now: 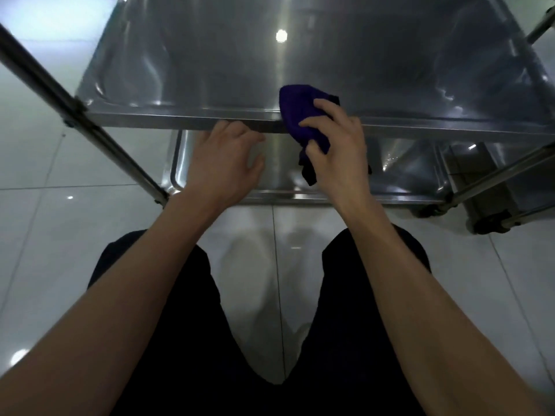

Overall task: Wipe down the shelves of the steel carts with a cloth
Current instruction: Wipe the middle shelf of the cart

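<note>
A steel cart fills the upper view, with its top shelf [300, 61] shiny and bare and a lower shelf [405, 172] beneath it. My right hand [339, 148] grips a bunched purple cloth [297, 106] that drapes over the top shelf's near rim. My left hand [225, 163] hangs just below that rim, left of the cloth, with its fingertips near the rim's underside and nothing held. Whether those fingers touch the rim is unclear.
Cart posts slant down at the left [60, 94] and right [495, 175]. A second cart's caster [489, 223] sits at the right on the glossy white tiled floor [60, 235]. My dark-trousered knees [168, 295] are below the cart.
</note>
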### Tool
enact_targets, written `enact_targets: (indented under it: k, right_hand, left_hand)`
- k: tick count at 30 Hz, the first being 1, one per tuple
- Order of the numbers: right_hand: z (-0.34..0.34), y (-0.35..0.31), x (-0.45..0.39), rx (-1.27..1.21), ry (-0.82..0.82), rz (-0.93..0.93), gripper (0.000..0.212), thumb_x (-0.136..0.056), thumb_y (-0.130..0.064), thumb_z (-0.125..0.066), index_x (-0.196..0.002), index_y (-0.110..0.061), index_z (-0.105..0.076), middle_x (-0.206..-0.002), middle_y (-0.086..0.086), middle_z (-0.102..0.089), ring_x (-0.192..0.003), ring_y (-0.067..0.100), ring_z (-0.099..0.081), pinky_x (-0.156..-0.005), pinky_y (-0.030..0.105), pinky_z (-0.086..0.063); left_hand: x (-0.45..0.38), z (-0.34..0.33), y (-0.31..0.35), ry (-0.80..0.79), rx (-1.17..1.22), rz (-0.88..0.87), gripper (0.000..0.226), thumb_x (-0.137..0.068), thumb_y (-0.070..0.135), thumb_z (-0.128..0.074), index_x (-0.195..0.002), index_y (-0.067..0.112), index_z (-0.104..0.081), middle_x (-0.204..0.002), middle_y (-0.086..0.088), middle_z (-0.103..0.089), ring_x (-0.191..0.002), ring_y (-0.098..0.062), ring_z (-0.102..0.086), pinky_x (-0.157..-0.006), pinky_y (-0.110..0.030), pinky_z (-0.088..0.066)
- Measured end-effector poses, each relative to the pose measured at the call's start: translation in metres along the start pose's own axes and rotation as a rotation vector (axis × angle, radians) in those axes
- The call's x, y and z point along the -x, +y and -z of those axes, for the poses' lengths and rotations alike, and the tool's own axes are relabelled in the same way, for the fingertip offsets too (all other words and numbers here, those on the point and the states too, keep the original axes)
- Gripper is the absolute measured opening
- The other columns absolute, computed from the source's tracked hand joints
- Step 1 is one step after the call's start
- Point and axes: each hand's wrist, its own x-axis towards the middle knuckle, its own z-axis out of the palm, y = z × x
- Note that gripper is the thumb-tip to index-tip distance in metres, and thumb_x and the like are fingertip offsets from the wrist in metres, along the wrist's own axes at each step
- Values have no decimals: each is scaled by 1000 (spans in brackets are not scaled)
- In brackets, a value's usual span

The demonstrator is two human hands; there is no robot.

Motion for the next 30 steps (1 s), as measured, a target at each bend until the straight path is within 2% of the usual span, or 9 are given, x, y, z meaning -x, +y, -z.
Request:
enact_targets:
  k: [3,7,11,14,17,22,25,27,30]
  right_hand:
    - [-11,-8,7,-39,39,24,35,-87,2,-62,-117,-14,-70,-143,1,-54,-125,23,-46,-105,32,-42]
    - [-30,-14,21,-89,23,16,35,-87,4,-60,-116,-12,-70,-140,2,-55,-124,19,-47,-105,26,-41]
    - [-61,-16,38,-133,-31,-28,36,-86,8,-59,-115,-11,-70,-139,3,-55,-124,18,-46,-106,22,-39]
    - [-90,-13,46,-143,-79,-54,37,-87,8,-57,-115,-11,-70,-138,4,-54,-125,20,-46,-107,25,-39]
    - [-121,-5,47,-147,-139,-129,37,-88,7,-57,-116,-13,-69,-139,2,-54,-127,20,-46,-107,17,-33]
    - [-180,17,36,-162,-180,-244,36,-89,6,-54,-114,-15,-69,-136,2,-53,-126,18,-47,-103,7,-27]
    - [-209,31,25,-104,-185,-270,36,-89,5,-52,-114,-15,-69,-134,1,-54,-122,17,-47,-95,1,-26]
    - [-229,40,16,-76,-181,-273,36,-88,5,-51,-113,-15,-68,-132,2,-55,-119,19,-49,-94,4,-29]
    - [-256,50,6,-50,-194,-292,38,-87,6,-50,-115,-13,-67,-134,6,-55,-121,23,-49,-101,18,-37]
  left_hand:
    - [7,-7,-4,-86,40,42,39,-96,35,-55,-132,19,-62,-131,-6,-61,-121,-29,-53,-99,-41,-40]
    - [15,-5,-22,-158,39,83,41,-97,41,-54,-132,22,-62,-131,-8,-64,-120,-30,-57,-100,-44,-42]
    - [17,3,-65,-335,28,169,45,-96,48,-54,-135,27,-60,-138,-6,-61,-125,-30,-55,-103,-45,-45]
    - [15,0,-101,-440,78,248,45,-96,47,-56,-137,27,-59,-139,-7,-60,-122,-30,-57,-106,-47,-44]
    - [13,-16,-127,-458,122,295,45,-98,44,-56,-138,26,-58,-135,-9,-62,-120,-30,-58,-106,-44,-44]
    - [21,-69,-158,-504,173,293,44,-101,38,-52,-142,23,-54,-147,-7,-52,-132,-28,-51,-110,-42,-41]
    - [25,-98,-166,-520,180,273,40,-100,30,-53,-139,21,-57,-142,-10,-55,-129,-32,-52,-106,-48,-45]
    - [27,-113,-173,-519,181,267,40,-99,29,-54,-138,22,-57,-140,-10,-57,-126,-32,-54,-102,-51,-47]
    - [27,-132,-185,-511,164,278,39,-97,29,-54,-136,24,-58,-136,-6,-58,-122,-30,-56,-99,-52,-49]
